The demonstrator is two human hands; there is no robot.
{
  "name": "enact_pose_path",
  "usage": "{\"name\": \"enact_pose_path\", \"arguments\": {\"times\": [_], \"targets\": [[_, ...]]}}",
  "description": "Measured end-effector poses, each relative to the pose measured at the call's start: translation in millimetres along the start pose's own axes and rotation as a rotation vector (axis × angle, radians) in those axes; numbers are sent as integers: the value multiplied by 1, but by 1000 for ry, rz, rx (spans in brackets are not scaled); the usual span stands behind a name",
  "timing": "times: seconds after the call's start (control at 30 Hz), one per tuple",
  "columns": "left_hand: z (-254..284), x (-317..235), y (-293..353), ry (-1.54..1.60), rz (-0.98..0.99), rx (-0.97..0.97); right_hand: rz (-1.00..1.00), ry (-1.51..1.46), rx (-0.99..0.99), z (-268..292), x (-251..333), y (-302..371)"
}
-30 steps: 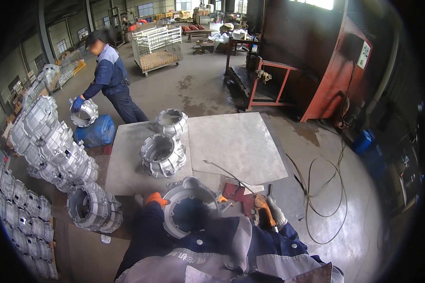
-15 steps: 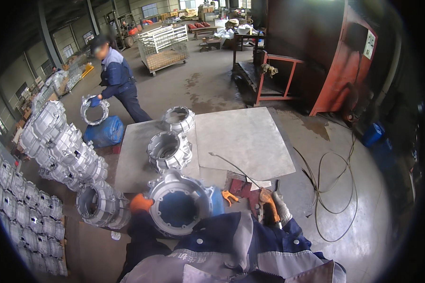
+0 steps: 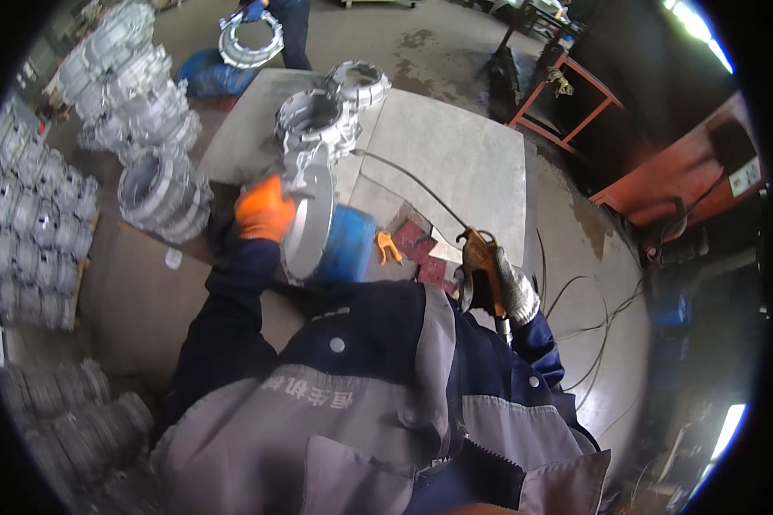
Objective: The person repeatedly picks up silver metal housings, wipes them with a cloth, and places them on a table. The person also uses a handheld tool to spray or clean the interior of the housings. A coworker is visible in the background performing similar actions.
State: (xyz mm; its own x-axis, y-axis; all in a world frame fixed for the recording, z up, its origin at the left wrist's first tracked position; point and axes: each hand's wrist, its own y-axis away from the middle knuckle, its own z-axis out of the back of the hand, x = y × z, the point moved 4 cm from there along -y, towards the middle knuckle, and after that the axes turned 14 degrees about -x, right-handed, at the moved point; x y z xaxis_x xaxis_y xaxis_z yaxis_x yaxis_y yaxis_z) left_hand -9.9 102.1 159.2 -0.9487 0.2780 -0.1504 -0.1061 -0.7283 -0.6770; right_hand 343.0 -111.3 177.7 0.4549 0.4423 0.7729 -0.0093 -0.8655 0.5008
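Note:
My left hand (image 3: 264, 210), in an orange glove, is closed on the rim of a silver-grey ring-shaped metal casting (image 3: 307, 225). The casting is tilted up, its opening seen at a slant, beside a blue drum (image 3: 349, 245). In a whitish knit glove, my right hand (image 3: 519, 293) is wrapped round an orange air blow gun (image 3: 484, 273). Its long thin nozzle reaches forward and left over the table, its tip near the upper part of the casting. A smaller orange blow gun (image 3: 387, 247) lies by the drum.
Two more castings stand on the grey sheet-topped table (image 3: 455, 146). Stacked castings (image 3: 133, 86) rise at the left, with rows of others (image 3: 34, 223) beyond. At the far left a person's blue-gloved hand (image 3: 254, 10) holds a ring casting (image 3: 251, 41). A hose (image 3: 605, 326) coils on the floor at right.
The view has tipped downward. My left hand has tilted the casting from facing up to a steep slant. The other person's casting has shifted in view. My right hand still holds the blow gun.

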Motion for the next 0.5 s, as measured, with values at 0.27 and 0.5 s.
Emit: {"name": "enact_pose_path", "arguments": {"times": [0.27, 0.5], "targets": [[24, -11, 25, -118, 95, 37, 119, 442, 27, -33, 45, 20], [36, -7, 39, -108, 156, 17, 137, 670, 171, -63, 60, 6]]}}
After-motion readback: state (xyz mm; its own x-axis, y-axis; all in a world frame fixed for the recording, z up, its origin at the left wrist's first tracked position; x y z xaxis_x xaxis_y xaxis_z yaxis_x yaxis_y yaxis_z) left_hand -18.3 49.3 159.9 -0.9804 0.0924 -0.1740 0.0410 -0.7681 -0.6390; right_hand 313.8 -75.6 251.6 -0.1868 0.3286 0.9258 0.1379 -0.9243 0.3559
